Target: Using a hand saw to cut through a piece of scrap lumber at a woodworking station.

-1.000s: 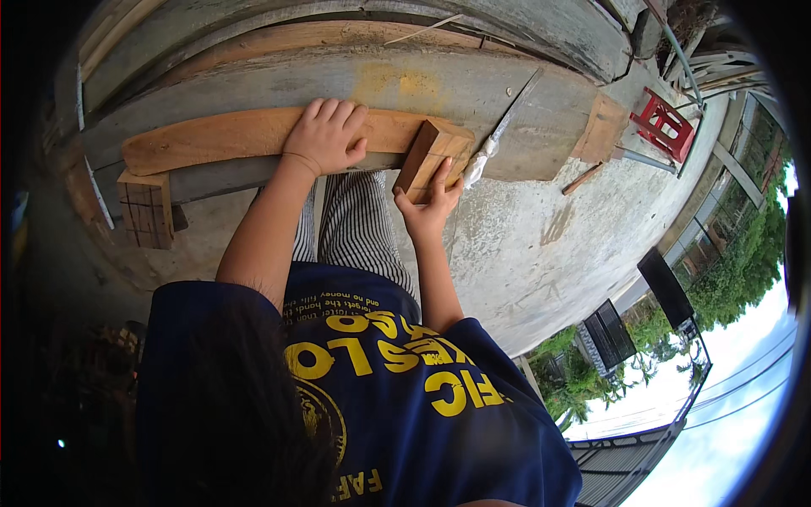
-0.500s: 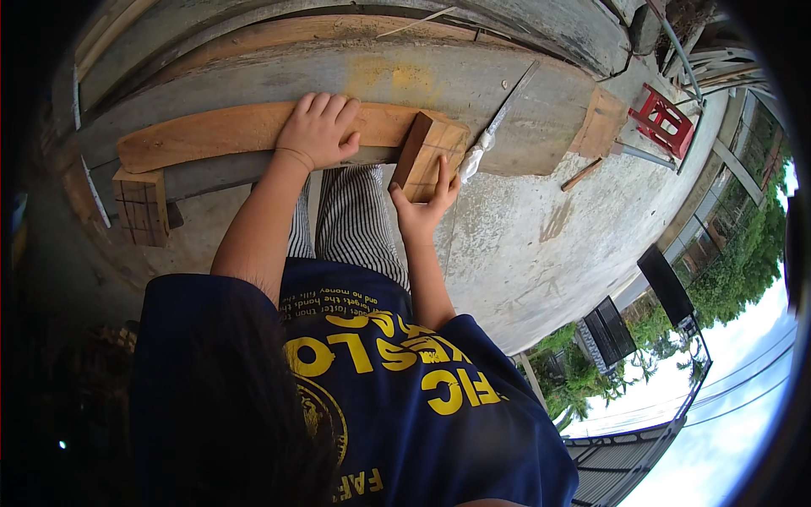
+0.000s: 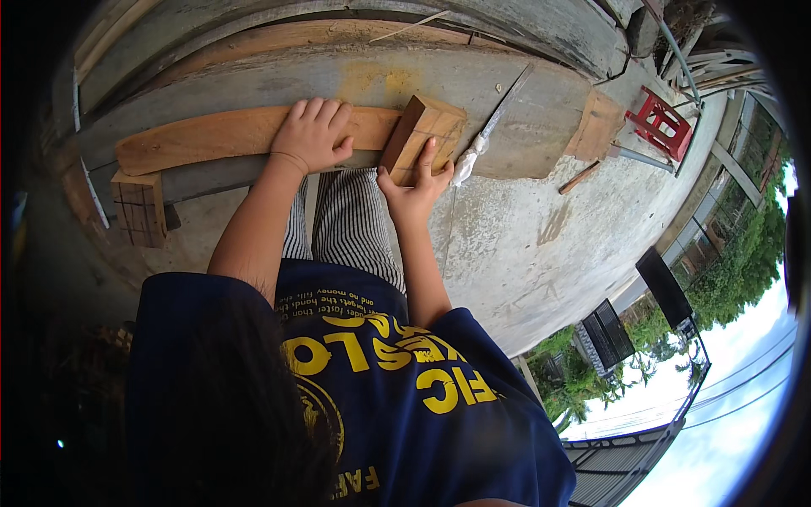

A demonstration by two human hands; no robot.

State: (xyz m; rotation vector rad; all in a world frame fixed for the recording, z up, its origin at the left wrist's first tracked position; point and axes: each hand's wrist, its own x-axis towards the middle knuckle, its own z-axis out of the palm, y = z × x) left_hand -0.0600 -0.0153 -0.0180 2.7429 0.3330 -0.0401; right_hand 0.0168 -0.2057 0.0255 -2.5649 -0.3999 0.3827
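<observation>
A long, slightly curved wooden board [image 3: 203,138] lies across the grey plank bench [image 3: 304,83] in front of me. My left hand [image 3: 312,135] rests on its middle, with the fingers curled over the top and the thumb out to the right. At the board's right end, my right hand [image 3: 414,193] grips a wooden block [image 3: 424,127] with pencil lines on it. The thumb is on the block's near left corner and a finger stretches along its face. The block stands tilted against the board and covers its right end. Just right of the block lies a saw-like blade [image 3: 507,100] with a white wrapped handle [image 3: 470,160].
Another lined wooden block [image 3: 140,211] sits below the board's left end. To the right are a flat wood piece [image 3: 594,122], a short stick [image 3: 579,176], a grey pipe [image 3: 646,159] and a red plastic stool [image 3: 661,124]. More planks [image 3: 245,51] lie along the far side.
My right hand has moved the wooden block slightly left and away from me along the board, leaning it over more. My left hand stays on the board, almost unmoved.
</observation>
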